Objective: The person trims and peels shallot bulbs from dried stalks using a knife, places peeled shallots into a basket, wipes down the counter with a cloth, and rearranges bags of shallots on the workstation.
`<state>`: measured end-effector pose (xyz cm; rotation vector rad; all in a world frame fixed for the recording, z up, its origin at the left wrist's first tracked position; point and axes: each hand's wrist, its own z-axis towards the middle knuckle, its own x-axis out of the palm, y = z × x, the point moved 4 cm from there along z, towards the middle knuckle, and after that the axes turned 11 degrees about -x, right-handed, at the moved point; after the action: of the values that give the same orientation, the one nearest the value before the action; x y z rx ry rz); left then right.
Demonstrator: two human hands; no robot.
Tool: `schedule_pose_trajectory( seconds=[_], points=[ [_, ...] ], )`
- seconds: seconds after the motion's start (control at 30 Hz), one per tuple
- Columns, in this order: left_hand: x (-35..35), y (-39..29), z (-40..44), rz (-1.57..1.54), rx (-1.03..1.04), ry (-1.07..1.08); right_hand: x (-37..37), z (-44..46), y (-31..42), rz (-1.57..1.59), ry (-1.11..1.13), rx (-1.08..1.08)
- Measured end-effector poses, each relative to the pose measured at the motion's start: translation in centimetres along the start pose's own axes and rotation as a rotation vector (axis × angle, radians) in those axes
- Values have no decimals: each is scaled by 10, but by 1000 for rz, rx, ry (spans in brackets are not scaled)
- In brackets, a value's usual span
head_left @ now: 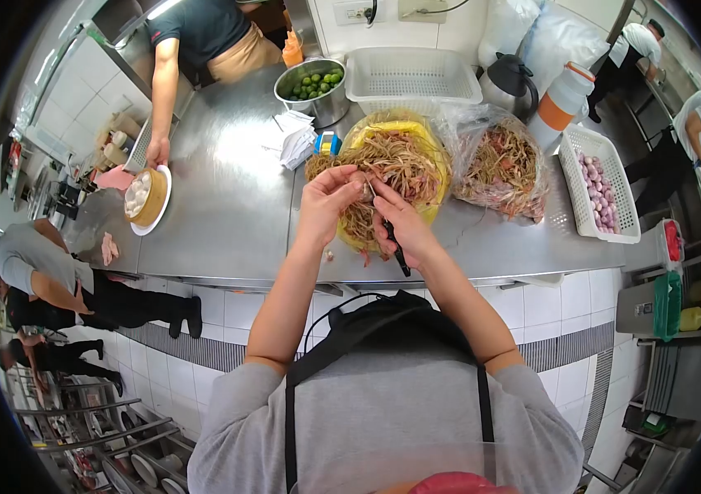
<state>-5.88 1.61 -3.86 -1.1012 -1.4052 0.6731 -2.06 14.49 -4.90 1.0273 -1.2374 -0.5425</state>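
My left hand (330, 204) pinches a small shallot (359, 179) above a yellow bag-lined container (439, 177) heaped with dry, stringy shallot stalks (400, 156). My right hand (406, 224) is closed around the black handle of a small knife (401, 257), its blade close to the left fingertips. Whether the blade touches the shallot is hard to make out. Right of the container, a clear plastic bag (503, 165) holds more dry stalks. Farther right, purple peeled shallots (598, 191) lie in a white perforated basket (574, 218).
Behind the stalks stand a steel pot (330, 111) of green limes, a white crate (412, 74), a dark jug (509, 86) and an orange-banded bottle (556, 107). At left, another person's hand (158, 151) holds a white plate (164, 206) with a round steamer basket. Other people stand on both sides.
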Motion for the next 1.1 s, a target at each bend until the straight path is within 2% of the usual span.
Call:
schedule_pose_trajectory(
  seconds=[0.07, 0.17, 0.3, 0.4, 0.47, 0.57, 0.7, 0.77, 0.8, 0.87, 0.9, 0.93, 1.0, 1.03, 1.1],
  points=[
    [2, -2, -1, 189, 143, -28, 2, 0, 1, 51, -20, 11],
    [7, -2, -6, 354, 219, -96, 4, 2, 2, 170, -52, 21],
    [12, 9, -6, 335, 381, -97, 6, 8, 5, 287, -127, 44],
    [11, 6, -5, 235, 329, -18, 6, 6, 12, 405, -49, 66],
    [13, 9, -3, -241, 2, 134, 8, 4, 16, 418, 32, 57],
    [11, 9, 2, -60, 56, 36, 5, 5, 20, 339, 22, 22],
    [13, -1, 0, -179, 9, 94, 3, 6, 20, 267, -15, 0],
    [6, -3, 4, 97, 21, -121, 0, 7, 24, 248, -51, -18],
    [6, -4, 4, 96, 23, -122, -2, 9, 25, 248, -48, -19],
    [15, -17, -2, 968, 381, -347, -13, 13, 29, 258, -97, -49],
    [21, -18, -3, 1040, 561, -336, -15, 13, 32, 249, -108, -55],
    [21, -17, -1, 1040, 560, -337, -16, 14, 33, 249, -108, -53],
    [36, -22, -10, 1246, 890, -334, -18, 13, 35, 232, -136, -49],
    [39, -27, -15, 1246, 890, -336, -17, 13, 36, 231, -135, -49],
    [34, -34, -17, 1120, 498, -409, -13, 12, 37, 211, -94, -61]
  ],
)
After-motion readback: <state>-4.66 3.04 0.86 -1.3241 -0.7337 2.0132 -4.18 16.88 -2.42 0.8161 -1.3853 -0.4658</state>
